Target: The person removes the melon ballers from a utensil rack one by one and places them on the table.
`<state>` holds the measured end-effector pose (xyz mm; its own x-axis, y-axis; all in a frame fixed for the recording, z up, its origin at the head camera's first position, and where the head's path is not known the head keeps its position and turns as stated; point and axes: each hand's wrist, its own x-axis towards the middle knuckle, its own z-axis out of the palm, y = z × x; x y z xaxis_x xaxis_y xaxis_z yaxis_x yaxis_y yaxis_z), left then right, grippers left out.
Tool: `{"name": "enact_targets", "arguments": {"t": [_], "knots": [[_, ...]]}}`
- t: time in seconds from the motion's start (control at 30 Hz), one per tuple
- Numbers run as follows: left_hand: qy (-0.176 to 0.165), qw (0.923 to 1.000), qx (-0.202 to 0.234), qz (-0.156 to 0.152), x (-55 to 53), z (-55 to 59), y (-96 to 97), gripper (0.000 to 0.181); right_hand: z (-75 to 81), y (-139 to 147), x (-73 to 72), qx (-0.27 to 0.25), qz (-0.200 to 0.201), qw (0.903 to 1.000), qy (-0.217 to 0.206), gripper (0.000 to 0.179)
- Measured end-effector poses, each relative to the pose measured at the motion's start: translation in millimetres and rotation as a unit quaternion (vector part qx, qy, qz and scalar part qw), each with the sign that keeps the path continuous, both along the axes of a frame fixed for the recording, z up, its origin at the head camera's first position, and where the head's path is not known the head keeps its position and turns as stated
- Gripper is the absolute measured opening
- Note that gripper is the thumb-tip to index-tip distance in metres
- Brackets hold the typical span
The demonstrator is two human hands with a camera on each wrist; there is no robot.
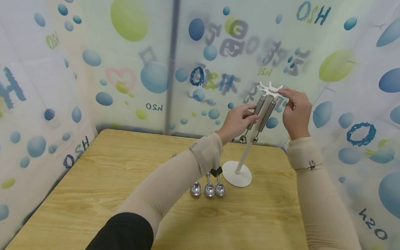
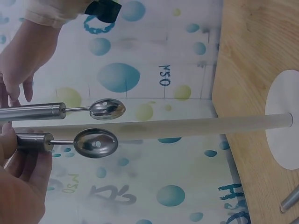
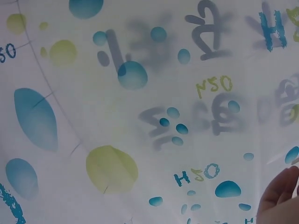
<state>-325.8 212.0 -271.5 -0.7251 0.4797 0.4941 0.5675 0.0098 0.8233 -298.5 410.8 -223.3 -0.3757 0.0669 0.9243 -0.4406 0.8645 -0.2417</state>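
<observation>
My left hand (image 1: 235,121) pinches the steel handle of a small melon baller (image 1: 258,107) just below the top of a white hanging rack (image 1: 246,154). In the left wrist view, that melon baller's oval bowl (image 2: 96,143) shows a small hole in its middle. A second melon baller (image 1: 267,119) hangs beside it, bowl down, along the pole. My right hand (image 1: 295,109) grips the edge of the rack's hooked top between thumb and fingers. The pole leans to the right in the head view. Only part of the right hand shows in the right wrist view.
Several metal scoops (image 1: 209,190) lie side by side on the wooden table (image 1: 265,208), their handles partly hidden behind my left forearm. The rack's round white base (image 1: 231,173) is just right of them. Printed curtains (image 1: 131,86) enclose the table's back and sides.
</observation>
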Motion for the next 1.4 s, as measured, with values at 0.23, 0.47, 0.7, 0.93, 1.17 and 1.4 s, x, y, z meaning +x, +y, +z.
{"name": "enact_targets", "arguments": {"t": [0.23,0.47,0.7,0.93,1.17,1.4], "knots": [[-0.008,0.9999,0.01,0.006,0.8,0.9,-5.1,0.045,-2.5,-1.8,-0.2,-0.005,-0.017,0.9997,-0.016,0.047],[0.006,0.9997,0.019,0.012,2.0,2.7,-9.5,0.043,-1.5,-4.3,0.7,-0.005,-0.026,0.9991,-0.034,0.049],[0.011,0.9997,0.019,0.011,1.0,-0.6,-13.8,0.04,-1.7,-5.7,4.1,-0.006,-0.015,0.9994,-0.029,0.052],[0.004,0.9997,0.023,0.009,-3.5,-5.5,-19.4,0.043,0.4,-6.2,5.9,-0.005,-0.026,0.9993,-0.029,0.052],[-0.007,0.9995,0.03,0.001,-7.7,-10.3,-28.6,0.04,2.5,-5.7,7.8,0.001,-0.037,0.9985,-0.04,0.052],[-0.01,0.9999,0.007,0.01,-13.8,-16.7,-39.3,0.035,2.6,-4.5,8.5,-0.001,-0.044,0.9981,-0.043,0.052]]}}
